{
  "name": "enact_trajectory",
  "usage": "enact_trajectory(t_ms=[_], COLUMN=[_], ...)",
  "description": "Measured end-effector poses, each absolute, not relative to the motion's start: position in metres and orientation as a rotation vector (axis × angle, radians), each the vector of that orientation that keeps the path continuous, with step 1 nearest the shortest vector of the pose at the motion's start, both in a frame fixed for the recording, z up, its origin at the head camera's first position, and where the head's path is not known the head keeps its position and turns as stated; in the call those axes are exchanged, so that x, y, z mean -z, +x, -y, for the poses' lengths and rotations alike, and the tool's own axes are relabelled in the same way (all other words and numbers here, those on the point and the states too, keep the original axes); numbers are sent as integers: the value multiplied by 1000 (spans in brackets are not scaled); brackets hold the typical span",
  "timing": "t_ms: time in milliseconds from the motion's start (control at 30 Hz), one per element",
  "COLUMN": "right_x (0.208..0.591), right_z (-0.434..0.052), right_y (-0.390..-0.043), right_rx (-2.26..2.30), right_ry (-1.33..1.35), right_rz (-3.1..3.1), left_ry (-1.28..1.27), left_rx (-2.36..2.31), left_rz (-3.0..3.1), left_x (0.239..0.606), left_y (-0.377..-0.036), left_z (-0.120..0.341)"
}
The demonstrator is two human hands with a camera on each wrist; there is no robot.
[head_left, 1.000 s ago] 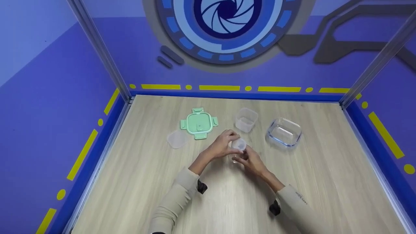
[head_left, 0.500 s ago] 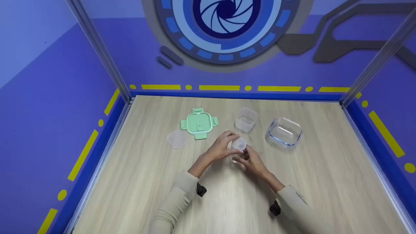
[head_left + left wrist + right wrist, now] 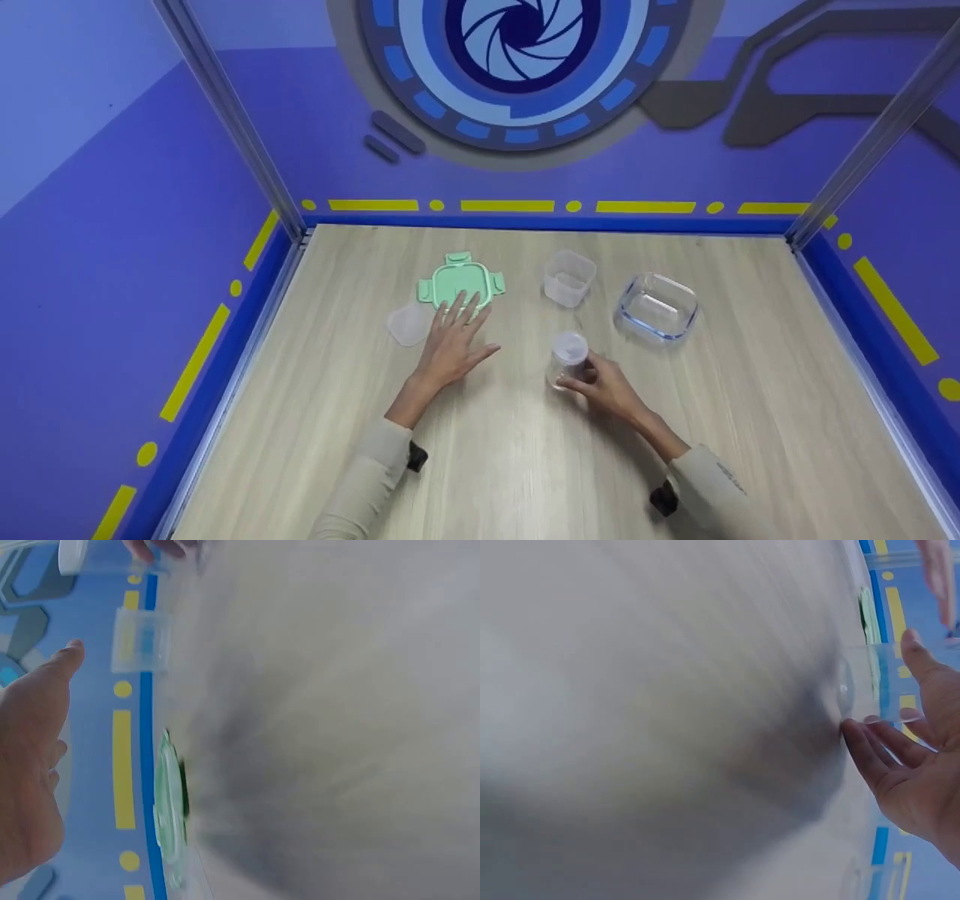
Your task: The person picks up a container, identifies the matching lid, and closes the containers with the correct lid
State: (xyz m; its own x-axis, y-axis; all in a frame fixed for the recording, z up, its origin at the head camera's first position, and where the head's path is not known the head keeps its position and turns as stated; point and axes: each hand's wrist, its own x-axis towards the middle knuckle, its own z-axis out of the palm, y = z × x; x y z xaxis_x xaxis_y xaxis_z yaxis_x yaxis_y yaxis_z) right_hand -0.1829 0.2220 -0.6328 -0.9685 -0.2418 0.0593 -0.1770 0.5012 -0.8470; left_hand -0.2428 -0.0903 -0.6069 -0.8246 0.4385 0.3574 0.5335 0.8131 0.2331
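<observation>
My right hand [image 3: 613,390] grips a clear cylindrical jar [image 3: 559,373] topped with a whitish translucent lid [image 3: 571,348], upright at mid-table. In the right wrist view, thumb and fingers curl round the jar [image 3: 864,675] from one side. My left hand [image 3: 448,351] is spread and holds nothing, its fingertips overlapping the near edge of a green snap lid [image 3: 459,277] in the head view. A frosted square lid [image 3: 406,325] lies just left of those fingers. From the left wrist, the green lid [image 3: 170,799] shows edge-on beyond the hand [image 3: 30,772].
Behind the jar stands a frosted square container [image 3: 569,279]. To its right is a clear glass box [image 3: 657,307] with a bluish rim. Printed blue panels [image 3: 517,180] close off the back and sides of the wooden table [image 3: 360,262].
My left hand has let go of the jar's top and swung left towards the green lid, fingers spreading. My right hand and the jar have shifted slightly right and nearer to me.
</observation>
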Motion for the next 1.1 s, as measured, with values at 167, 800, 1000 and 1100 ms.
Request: enact_trajectory(t_ms=[167, 800, 1000, 1100], right_x=[624, 575, 590, 594], right_z=[-266, -474, -488, -490], right_y=[-174, -184, -186, -188], right_rx=[1433, 1276, 1459, 1558], right_ry=[-332, -89, 258, 363], right_rz=[-2629, -2462, -2581, -2586], left_ry=[-684, -370, -346, -358], left_rx=[543, 693, 747, 744], left_rz=[2756, 2859, 2876, 2879], left_x=[620, 606, 610, 611], left_y=[-229, -210, -204, -205], left_z=[116, 190, 196, 195])
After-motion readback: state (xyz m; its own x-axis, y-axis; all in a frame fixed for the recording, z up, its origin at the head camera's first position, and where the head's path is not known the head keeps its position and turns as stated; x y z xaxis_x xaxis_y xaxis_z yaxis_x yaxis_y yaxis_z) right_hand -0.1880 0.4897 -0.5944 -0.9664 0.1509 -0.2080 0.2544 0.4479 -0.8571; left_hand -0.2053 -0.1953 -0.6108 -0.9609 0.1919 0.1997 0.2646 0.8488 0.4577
